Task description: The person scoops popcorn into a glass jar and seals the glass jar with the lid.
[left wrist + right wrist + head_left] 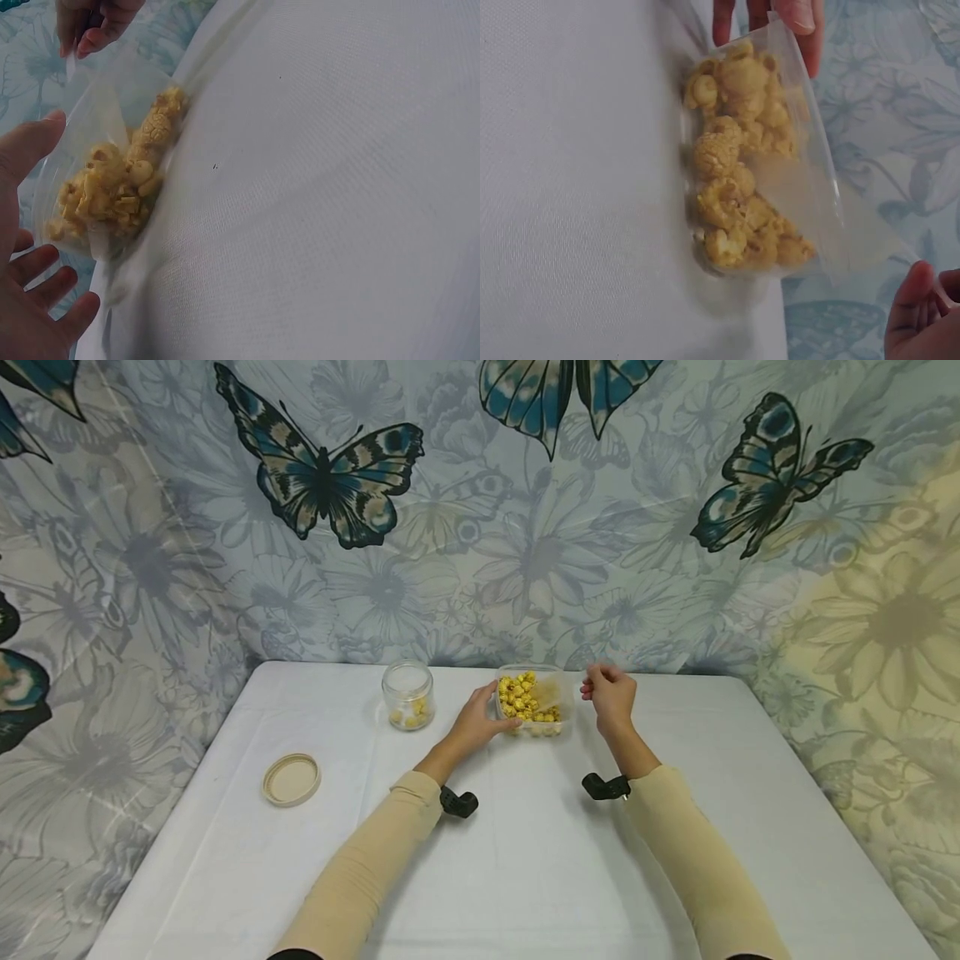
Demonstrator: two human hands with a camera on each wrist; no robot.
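Clear rectangular tub (542,729) of knobbly yellow popcorn (516,695) stands near the white-clothed table's (495,877) far edge, right of a round jar (408,695), before butterfly-printed fabric (540,560). The left hand (474,718) spreads its fingers at the tub's end; only wrist views show the right hand (611,693) pinching a translucent scoop (784,184).

On my feed the container (567,706) at far centre looks like glossy clear plastic, its popcorn (519,695) rough and knobbly, the utensil (870,229) smooth and translucent. I can't tell whether the shiny jar (408,689) left is glass; the tablecloth (487,860) is matt, woven cloth.
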